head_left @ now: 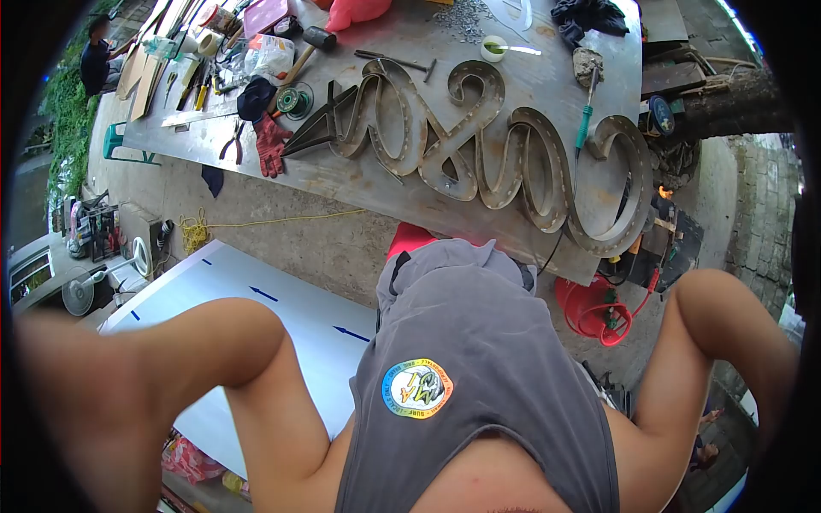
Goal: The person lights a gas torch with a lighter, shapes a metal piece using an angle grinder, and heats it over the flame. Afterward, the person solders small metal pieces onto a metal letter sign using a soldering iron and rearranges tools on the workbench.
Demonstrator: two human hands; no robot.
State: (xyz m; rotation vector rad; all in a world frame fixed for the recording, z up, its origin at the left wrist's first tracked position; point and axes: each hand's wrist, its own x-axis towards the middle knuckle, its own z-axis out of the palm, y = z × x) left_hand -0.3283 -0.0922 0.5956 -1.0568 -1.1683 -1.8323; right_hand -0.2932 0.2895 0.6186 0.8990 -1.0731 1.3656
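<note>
Both my arms are bent at the elbow and raised beside my head. My left hand (81, 410) is a smeared shape at the lower left edge, very near the camera; its fingers cannot be made out. On the right, the forearm runs out of view at the dark rim, so my right hand is hidden. Before me on the metal table (342, 184) lies a large script-shaped piece of bent metal strip (492, 192) with evenly spaced marks. A tool with a teal handle (584, 128) rests by its right end. A red glove (270, 145) lies at its left.
Pliers (232, 144), a mallet (319, 38), a wire spool (294, 102), a T-shaped metal tool (402, 61) and a small white cup (493, 49) lie on the table. A white sheet with blue arrows (282, 342) is at left, a red basket (590, 312) at right. Another person (98, 56) sits far left.
</note>
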